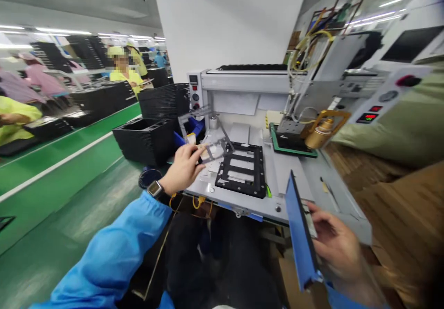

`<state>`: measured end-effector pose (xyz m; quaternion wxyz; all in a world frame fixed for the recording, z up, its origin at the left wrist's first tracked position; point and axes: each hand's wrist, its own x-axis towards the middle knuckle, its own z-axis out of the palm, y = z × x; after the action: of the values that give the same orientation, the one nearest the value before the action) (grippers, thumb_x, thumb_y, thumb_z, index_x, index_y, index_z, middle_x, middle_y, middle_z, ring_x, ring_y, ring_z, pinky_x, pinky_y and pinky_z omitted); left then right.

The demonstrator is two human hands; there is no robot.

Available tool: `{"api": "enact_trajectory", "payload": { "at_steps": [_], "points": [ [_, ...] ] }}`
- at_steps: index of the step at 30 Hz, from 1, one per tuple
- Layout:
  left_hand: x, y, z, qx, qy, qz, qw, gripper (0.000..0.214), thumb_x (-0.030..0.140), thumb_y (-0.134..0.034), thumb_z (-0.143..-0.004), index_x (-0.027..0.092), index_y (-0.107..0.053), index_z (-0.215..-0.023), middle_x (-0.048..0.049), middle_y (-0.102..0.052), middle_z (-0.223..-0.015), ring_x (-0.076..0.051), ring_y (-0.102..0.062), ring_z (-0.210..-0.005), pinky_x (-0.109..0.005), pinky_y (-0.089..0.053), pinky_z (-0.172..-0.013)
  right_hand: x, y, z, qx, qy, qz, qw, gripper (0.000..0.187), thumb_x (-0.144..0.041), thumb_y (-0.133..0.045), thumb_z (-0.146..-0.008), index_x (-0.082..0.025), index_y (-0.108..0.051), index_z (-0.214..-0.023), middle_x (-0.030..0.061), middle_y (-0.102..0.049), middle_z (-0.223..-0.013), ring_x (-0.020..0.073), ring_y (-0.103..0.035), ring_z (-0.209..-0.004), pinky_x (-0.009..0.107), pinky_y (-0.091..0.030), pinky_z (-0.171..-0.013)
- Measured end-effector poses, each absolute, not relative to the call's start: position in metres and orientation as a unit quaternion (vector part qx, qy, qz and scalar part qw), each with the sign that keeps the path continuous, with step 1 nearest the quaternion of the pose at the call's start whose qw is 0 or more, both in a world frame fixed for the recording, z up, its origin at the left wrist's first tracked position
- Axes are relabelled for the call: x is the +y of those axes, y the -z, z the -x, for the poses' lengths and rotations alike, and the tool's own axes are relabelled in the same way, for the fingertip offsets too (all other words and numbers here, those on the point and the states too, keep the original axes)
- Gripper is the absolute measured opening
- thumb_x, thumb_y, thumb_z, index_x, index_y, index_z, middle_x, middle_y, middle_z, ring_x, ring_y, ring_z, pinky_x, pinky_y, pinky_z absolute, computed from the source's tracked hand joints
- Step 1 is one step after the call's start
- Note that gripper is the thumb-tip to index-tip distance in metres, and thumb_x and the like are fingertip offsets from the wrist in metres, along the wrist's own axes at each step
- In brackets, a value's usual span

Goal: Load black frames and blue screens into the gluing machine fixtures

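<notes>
My left hand [183,168], thumb and fingers closed together, pinches the near end of a thin grey plate with cut-outs [215,151] over the left part of the bench. The plate is smeared, so its kind is unclear. At the bench's front right edge, my right hand [335,239] grips a flat blue panel with a dark edge [300,235], held upright and nearly edge-on. Some of those fingers are hidden and blurred. Between the hands lies a black fixture frame with several slots [258,172], flat on the bench.
A bench machine [243,83] stands behind, its head with a gold cylinder [318,135] over a green-edged black plate [277,147]. Stacked black trays [145,145] stand left, beside blue bins [197,126]. Tweezers [331,193] lie right. Co-workers sit along a green line [86,142].
</notes>
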<state>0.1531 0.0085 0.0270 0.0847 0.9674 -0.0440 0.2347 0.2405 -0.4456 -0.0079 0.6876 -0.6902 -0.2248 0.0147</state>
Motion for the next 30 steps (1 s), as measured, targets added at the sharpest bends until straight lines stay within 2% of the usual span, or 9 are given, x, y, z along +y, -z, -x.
{"api": "enact_trajectory", "payload": {
  "at_steps": [5, 8, 12, 15, 19, 21, 24, 26, 30],
  "points": [
    [-0.028, 0.031, -0.201, -0.213, -0.160, -0.948, 0.173, 0.056, 0.043, -0.046, -0.108, 0.018, -0.046, -0.157, -0.0193, -0.046, -0.147, -0.032, -0.042, -0.142, -0.056, -0.038, -0.125, -0.434, 0.014, -0.232, -0.234, -0.005, 0.641, 0.731, 0.039, -0.022, -0.093, -0.052, -0.025, -0.070, -0.083, 0.0120, -0.073, -0.129, 0.0287, -0.075, -0.110, 0.026, -0.063, -0.078],
    [-0.031, 0.036, -0.219, -0.247, -0.118, -0.944, 0.187, 0.054, 0.042, -0.042, -0.108, 0.014, -0.048, -0.155, -0.0204, -0.048, -0.144, -0.032, -0.044, -0.140, -0.054, -0.043, -0.122, -0.444, 0.026, -0.224, -0.242, -0.011, 0.632, 0.736, 0.037, -0.017, -0.091, -0.056, -0.026, -0.071, -0.087, 0.0075, -0.074, -0.129, 0.0213, -0.076, -0.109, 0.017, -0.058, -0.081],
    [-0.029, 0.034, -0.226, -0.253, -0.098, -0.944, 0.189, 0.052, 0.039, -0.042, -0.108, 0.012, -0.051, -0.152, -0.0209, -0.049, -0.143, -0.031, -0.048, -0.136, -0.053, -0.046, -0.121, -0.457, 0.037, -0.213, -0.230, -0.023, 0.642, 0.731, 0.039, -0.018, -0.093, -0.056, -0.027, -0.070, -0.086, 0.0042, -0.075, -0.129, 0.0185, -0.074, -0.116, 0.013, -0.055, -0.089],
    [-0.033, 0.034, -0.224, -0.248, -0.102, -0.945, 0.186, 0.049, 0.036, -0.042, -0.107, 0.013, -0.054, -0.149, -0.0198, -0.052, -0.139, -0.030, -0.052, -0.131, -0.052, -0.048, -0.118, -0.458, 0.037, -0.211, -0.217, -0.017, 0.649, 0.729, 0.039, -0.021, -0.095, -0.056, -0.026, -0.068, -0.085, 0.0067, -0.074, -0.131, 0.0223, -0.073, -0.118, 0.018, -0.058, -0.091],
    [-0.039, 0.029, -0.208, -0.209, -0.137, -0.952, 0.179, 0.049, 0.024, -0.045, -0.101, 0.014, -0.053, -0.149, -0.0195, -0.048, -0.145, -0.030, -0.049, -0.136, -0.053, -0.048, -0.120, -0.438, 0.014, -0.227, -0.219, -0.009, 0.669, 0.710, 0.046, -0.037, -0.097, -0.057, -0.024, -0.063, -0.084, 0.0157, -0.068, -0.137, 0.0351, -0.070, -0.122, 0.041, -0.062, -0.098],
    [-0.038, 0.025, -0.191, -0.184, -0.156, -0.954, 0.178, 0.054, 0.020, -0.046, -0.097, 0.015, -0.050, -0.151, -0.0200, -0.043, -0.149, -0.031, -0.045, -0.142, -0.055, -0.046, -0.122, -0.418, -0.007, -0.245, -0.251, -0.003, 0.674, 0.694, 0.049, -0.042, -0.096, -0.058, -0.024, -0.061, -0.086, 0.0163, -0.067, -0.138, 0.0361, -0.068, -0.125, 0.047, -0.059, -0.104],
    [-0.032, 0.017, -0.155, -0.139, -0.163, -0.960, 0.181, 0.056, 0.018, -0.046, -0.095, 0.014, -0.048, -0.152, -0.0220, -0.040, -0.152, -0.034, -0.042, -0.146, -0.059, -0.044, -0.123, -0.375, -0.037, -0.285, -0.318, 0.002, 0.681, 0.660, 0.051, -0.047, -0.095, -0.059, -0.024, -0.059, -0.088, 0.0152, -0.067, -0.136, 0.0343, -0.068, -0.122, 0.048, -0.057, -0.105],
    [-0.026, 0.012, -0.127, -0.095, -0.163, -0.965, 0.184, 0.057, 0.016, -0.046, -0.094, 0.014, -0.050, -0.151, -0.0222, -0.040, -0.154, -0.035, -0.040, -0.148, -0.062, -0.041, -0.125, -0.341, -0.048, -0.317, -0.353, -0.010, 0.695, 0.626, 0.050, -0.047, -0.092, -0.060, -0.022, -0.058, -0.088, 0.0145, -0.069, -0.130, 0.0311, -0.070, -0.110, 0.046, -0.059, -0.097],
    [-0.016, 0.001, -0.066, 0.016, -0.169, -0.966, 0.197, 0.058, 0.015, -0.048, -0.091, 0.018, -0.054, -0.149, -0.0196, -0.041, -0.155, -0.034, -0.041, -0.148, -0.061, -0.040, -0.126, -0.277, -0.038, -0.381, -0.399, -0.027, 0.783, 0.476, 0.034, -0.037, -0.083, -0.067, -0.020, -0.061, -0.086, 0.0063, -0.072, -0.098, 0.0217, -0.065, -0.084, 0.036, -0.055, -0.080]
  ]
}}
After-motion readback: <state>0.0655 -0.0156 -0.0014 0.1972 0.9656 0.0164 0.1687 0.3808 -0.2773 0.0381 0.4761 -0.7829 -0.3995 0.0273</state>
